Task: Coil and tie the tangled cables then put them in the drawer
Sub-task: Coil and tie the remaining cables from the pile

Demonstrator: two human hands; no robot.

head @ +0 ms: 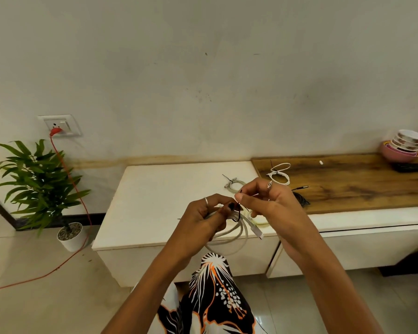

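My left hand (208, 214) grips a coiled grey-white cable (237, 233) held in the air over the front of the white cabinet top (159, 194). A black zip tie (238, 213) loops around the coil, and my right hand (263, 198) pinches its thin end between thumb and forefinger. A white plug end of the cable (257, 231) hangs down to the right. A tied grey coil (234, 185) lies on the white top. On the wooden top rests a tied white coil (279, 173). A black cable (301, 198) lies partly hidden behind my right hand.
Stacked bowls (405, 145) and a dark remote (410, 167) stand at the far right of the wooden top (360, 186). A drawer front (362, 244) sits below it. A potted plant (41, 179) and an orange cord (82, 206) from a wall socket are at the left.
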